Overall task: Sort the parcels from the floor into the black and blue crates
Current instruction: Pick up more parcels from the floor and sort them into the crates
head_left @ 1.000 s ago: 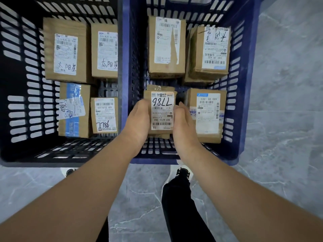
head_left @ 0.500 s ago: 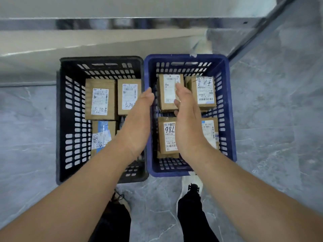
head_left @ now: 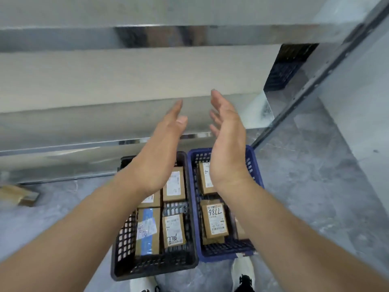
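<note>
Fingers of both hands [head_left: 166, 152] [head_left: 227, 144] spread, empty; floor parcel [head_left: 17, 194] lies far left, nearer left hand, w/ crates [head_left: 255, 171] below

Grey marbled floor [head_left: 305, 207] carries two crates side by side, touching: black crate [head_left: 155, 264] below the left grip, blue crate [head_left: 227, 252] below the right (one loose parcel [head_left: 17, 194] far left).
</note>
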{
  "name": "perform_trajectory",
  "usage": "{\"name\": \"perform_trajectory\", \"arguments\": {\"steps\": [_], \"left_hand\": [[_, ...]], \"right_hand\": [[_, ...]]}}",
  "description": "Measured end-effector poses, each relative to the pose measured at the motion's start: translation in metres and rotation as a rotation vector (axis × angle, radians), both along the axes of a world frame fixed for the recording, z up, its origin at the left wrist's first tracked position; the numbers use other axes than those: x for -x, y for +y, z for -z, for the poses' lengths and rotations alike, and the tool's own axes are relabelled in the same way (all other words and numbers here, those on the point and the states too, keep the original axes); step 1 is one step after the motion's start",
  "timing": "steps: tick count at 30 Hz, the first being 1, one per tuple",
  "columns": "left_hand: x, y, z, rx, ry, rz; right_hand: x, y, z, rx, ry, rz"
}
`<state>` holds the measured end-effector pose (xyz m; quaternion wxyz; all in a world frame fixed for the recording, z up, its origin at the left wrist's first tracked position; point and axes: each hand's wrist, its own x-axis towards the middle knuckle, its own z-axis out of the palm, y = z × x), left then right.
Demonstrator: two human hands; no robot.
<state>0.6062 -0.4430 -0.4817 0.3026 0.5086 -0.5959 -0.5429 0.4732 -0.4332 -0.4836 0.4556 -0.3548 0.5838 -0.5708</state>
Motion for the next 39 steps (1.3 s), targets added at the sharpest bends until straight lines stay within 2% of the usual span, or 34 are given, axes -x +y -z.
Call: {"name": "perform_trajectory", "arguments": {"steps": [10, 25, 30, 39], "left_hand": [[-0.043, -0.005, -0.225, 0.344, 0.015, -0.047], [-0.057, 0.050, -0.545, 0.840, 0.286, -0.063], [-0.056, 0.084, -0.633, 0.955, 0.316, -0.055], [-0.067, 0.126, -0.761, 1.300, 0.287, -0.122]], "right_hand": [[-0.031, -0.009, -0.231, 0.325, -0.018, 0.019], [-0.057, 0.049, -0.546, 0.827, 0.095, -0.125], [-0.058, 0.071, -0.630, 0.963, 0.134, -0.153], [-0.061, 0.104, -0.764, 1.201, 0.132, -0.229]]}}
